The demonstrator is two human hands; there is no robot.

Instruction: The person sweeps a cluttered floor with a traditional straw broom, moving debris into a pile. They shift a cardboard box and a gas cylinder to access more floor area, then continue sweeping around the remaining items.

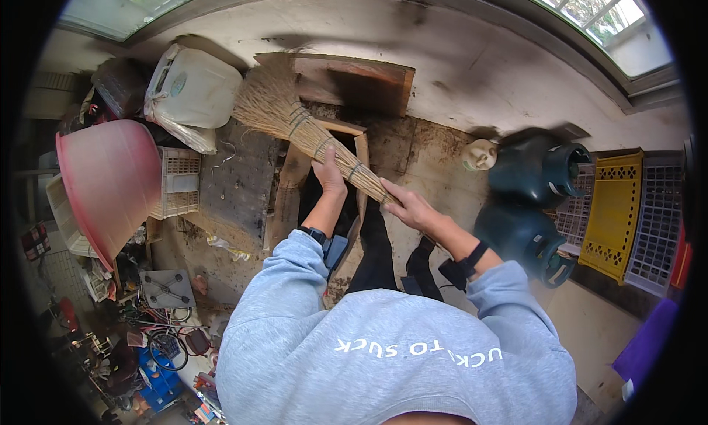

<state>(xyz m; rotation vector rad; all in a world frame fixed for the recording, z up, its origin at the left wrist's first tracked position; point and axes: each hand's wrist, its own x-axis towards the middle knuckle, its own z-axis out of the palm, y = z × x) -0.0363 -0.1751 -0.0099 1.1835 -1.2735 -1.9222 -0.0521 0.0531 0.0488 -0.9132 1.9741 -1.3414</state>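
A straw broom bound with green ties slants across the middle, bristles fanning up to the left in front of a wooden board leaning on the wall. My left hand grips the broom partway along its bound section. Lower right, my right hand holds it near the narrow end. Under the broom is an open wooden box with a dark inside, partly hidden by the broom and my arms. My legs stand just below it.
Left are a white plastic container, pink tub, crate, dark board and cluttered items. Right are two gas cylinders, a round cream object, yellow crate and grey crate. Windows line the wall above.
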